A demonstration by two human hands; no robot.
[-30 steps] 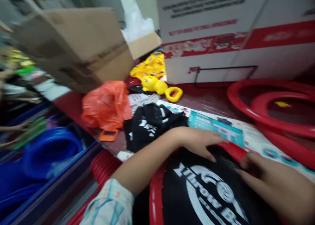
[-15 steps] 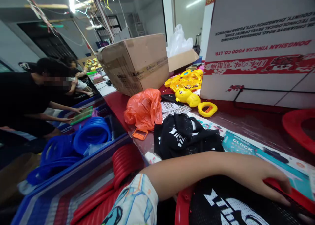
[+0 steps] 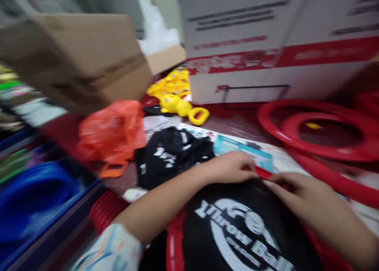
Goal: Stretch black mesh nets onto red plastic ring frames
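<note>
Mesh (image 3: 248,227) pinched narrowly by left hand (image 3: 232,167) and right hand (image 3: 309,192) at the far rim of the red hoop (image 3: 175,243); uneven tugging could pop it loose!

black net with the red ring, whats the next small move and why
Perhaps press the black net onto the red ring at its far edge, since the left hand and right hand are there, close together where net meets rim.

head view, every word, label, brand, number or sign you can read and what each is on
"Throw Ball": stretched black mesh
Smaller line beneath it: too blurred to read
Print on crumpled black fabric, teal-and-white sheet, white carton, brown carton: too blurred to read
</note>
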